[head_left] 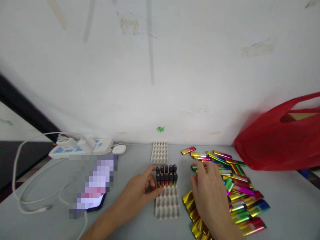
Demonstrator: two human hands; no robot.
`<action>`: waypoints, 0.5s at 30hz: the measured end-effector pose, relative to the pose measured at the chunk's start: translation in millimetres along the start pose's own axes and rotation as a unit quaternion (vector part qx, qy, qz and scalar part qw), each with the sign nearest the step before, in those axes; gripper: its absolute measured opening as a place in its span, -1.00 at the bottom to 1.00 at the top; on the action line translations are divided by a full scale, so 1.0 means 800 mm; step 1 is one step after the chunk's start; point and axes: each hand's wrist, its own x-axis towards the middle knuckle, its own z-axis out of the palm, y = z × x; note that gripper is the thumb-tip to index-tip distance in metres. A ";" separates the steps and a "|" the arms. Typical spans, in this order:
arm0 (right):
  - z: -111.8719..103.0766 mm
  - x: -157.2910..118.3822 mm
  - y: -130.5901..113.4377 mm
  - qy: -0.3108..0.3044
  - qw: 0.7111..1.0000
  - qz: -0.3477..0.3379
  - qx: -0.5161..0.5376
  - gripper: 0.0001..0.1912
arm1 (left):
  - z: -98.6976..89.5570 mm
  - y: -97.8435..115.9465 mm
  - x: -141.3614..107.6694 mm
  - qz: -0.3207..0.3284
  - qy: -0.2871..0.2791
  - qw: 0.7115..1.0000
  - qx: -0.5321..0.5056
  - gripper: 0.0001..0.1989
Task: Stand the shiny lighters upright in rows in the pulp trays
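Note:
Two rows of slim lighters with black tops point(166, 174) stand upright in the far end of an egg-carton-like tray point(168, 210). My left hand point(140, 190) is curled at the tray's left side, its thumb on the tray and its index fingertip against the corner lighter. Over a pile of shiny metallic lighters point(241, 190), my right hand point(210, 191) bends its fingers down onto a green one point(194, 168). Its thumb lies to the left, and the contact under the fingers is partly hidden.
A second pale tray point(159, 152) rests near the wall. On the left are a power strip point(83, 148), a white cable point(18, 166), a small white case point(119, 149) and a blurred-out phone point(96, 200). A red bag point(277, 140) stands at the right.

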 end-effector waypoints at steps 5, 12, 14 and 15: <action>0.000 0.004 0.037 -0.012 0.996 0.001 -0.094 -0.68 | 0.000 -0.007 0.002 0.003 -0.001 1.000 -0.025 -0.50; -0.013 0.008 0.062 -0.048 0.993 0.021 -0.103 -0.79 | 0.008 -0.020 0.007 -0.016 0.003 0.991 -0.132 -0.27; -0.018 0.011 0.058 -0.078 0.989 0.038 -0.120 -0.81 | 0.010 -0.019 0.006 -0.017 0.012 0.991 -0.134 -0.27; -0.020 0.012 0.055 -0.096 0.986 0.046 -0.129 -0.81 | 0.010 -0.017 0.006 -0.017 0.019 0.991 -0.130 -0.27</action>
